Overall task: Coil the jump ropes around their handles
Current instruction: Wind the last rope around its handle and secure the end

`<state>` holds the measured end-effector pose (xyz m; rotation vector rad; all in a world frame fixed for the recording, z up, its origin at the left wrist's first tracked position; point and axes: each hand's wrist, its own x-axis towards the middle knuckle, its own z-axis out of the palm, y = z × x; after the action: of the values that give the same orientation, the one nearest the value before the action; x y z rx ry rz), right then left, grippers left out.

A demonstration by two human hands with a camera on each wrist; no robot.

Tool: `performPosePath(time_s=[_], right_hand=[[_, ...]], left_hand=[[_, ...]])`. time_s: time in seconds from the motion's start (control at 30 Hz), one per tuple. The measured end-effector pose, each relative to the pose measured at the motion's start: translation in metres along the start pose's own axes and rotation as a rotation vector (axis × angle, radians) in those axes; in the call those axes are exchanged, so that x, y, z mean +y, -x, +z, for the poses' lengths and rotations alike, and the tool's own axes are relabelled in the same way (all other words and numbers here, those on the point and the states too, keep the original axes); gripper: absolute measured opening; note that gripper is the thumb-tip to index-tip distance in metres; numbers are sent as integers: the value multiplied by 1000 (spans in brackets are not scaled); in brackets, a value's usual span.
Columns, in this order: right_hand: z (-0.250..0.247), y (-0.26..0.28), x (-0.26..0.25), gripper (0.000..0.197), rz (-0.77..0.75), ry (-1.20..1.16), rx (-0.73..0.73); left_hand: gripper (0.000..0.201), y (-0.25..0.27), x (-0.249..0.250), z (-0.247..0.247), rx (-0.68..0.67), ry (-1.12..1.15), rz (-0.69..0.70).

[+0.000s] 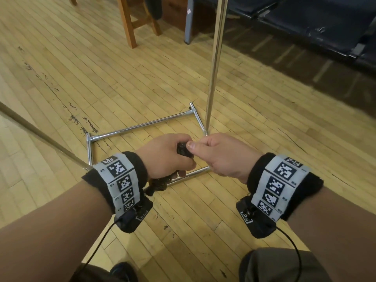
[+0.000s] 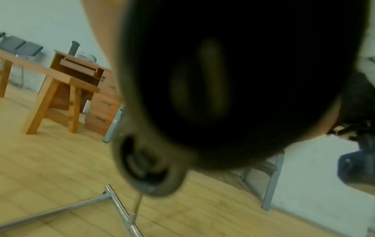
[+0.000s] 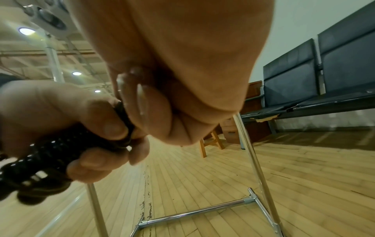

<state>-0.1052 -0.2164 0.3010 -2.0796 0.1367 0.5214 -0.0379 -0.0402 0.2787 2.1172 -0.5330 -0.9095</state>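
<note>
A black jump rope (image 1: 183, 150), coiled tightly round its handles, is held above the wooden floor. My left hand (image 1: 166, 157) grips the bundle round its middle, and the lower end (image 1: 157, 185) sticks out under the palm. My right hand (image 1: 219, 157) pinches the top end with thumb and curled fingers. In the right wrist view the glossy coils (image 3: 46, 162) run through the left hand (image 3: 50, 112), and the right fingertips (image 3: 150, 112) press against the top. The left wrist view is mostly filled by a dark blurred handle end (image 2: 146, 166).
A chrome rack base (image 1: 142, 125) lies on the floor under the hands, with an upright pole (image 1: 213, 68) at its right corner and a slanted pole (image 1: 40, 135) at left. Wooden furniture legs (image 1: 130, 23) and dark bench seats (image 1: 305, 23) stand beyond.
</note>
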Motion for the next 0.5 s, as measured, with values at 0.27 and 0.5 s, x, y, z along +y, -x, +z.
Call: performPosePath(time_s=[0.27, 0.5], right_hand=[[21, 10, -19, 49, -92, 154, 118], [-10, 4, -12, 38, -3, -253, 318]], left_hand=[[5, 2, 1, 12, 279, -507, 1], [30, 16, -1, -6, 114, 197, 135]])
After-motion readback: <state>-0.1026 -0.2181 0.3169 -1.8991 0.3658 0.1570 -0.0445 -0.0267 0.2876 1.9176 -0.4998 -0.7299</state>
